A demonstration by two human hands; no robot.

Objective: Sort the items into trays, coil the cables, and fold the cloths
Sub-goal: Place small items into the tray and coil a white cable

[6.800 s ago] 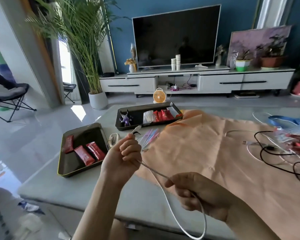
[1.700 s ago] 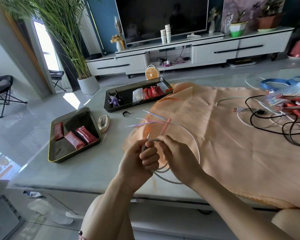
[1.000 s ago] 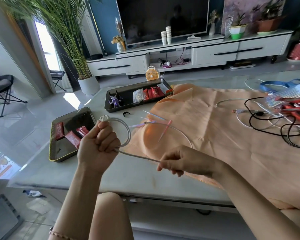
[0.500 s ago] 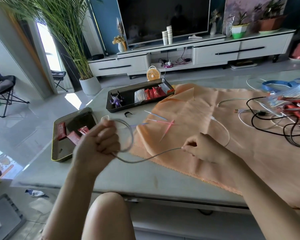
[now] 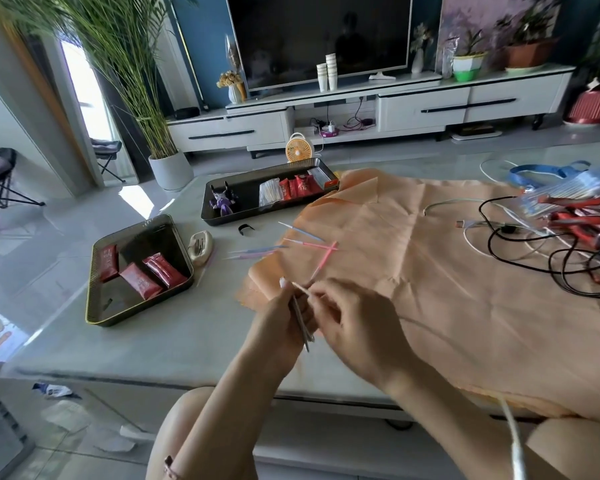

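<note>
A living room with a dark TV [image 5: 319,36] on a white cabinet [image 5: 395,105] at the far wall, a tall palm [image 5: 125,64] far left and a small orange fan [image 5: 299,148] on the floor; nearer, a pale table [image 5: 136,348] fills the view; an orange cloth [image 5: 465,289] lies spread and unfolded over its right half; near the middle, over the cloth's near left corner, the left hand [image 5: 281,323] has its fingers curled round a bunched white cable [image 5: 300,318], the loops standing upright in its grip; the right hand [image 5: 355,327], just beside it and touching, pinches the same cable at the top of the bunch; the loose end runs right across the cloth and hangs off the near edge; on the left a near tray [image 5: 94,271] holds three red packets [image 5: 139,280]; a far tray [image 5: 205,206] holds a purple figure [image 5: 224,200], a clear bag of white sticks and more red packets; between the trays lie a pale case [image 5: 200,245] and a small black clip [image 5: 246,228]; pink and blue sticks [image 5: 321,261] lie scattered at the cloth's left edge; far right, a black cable [image 5: 534,268] and another white one lie tangled on the cloth beside a heap of wrappers [image 5: 575,209] and a blue strap [image 5: 548,169].
</note>
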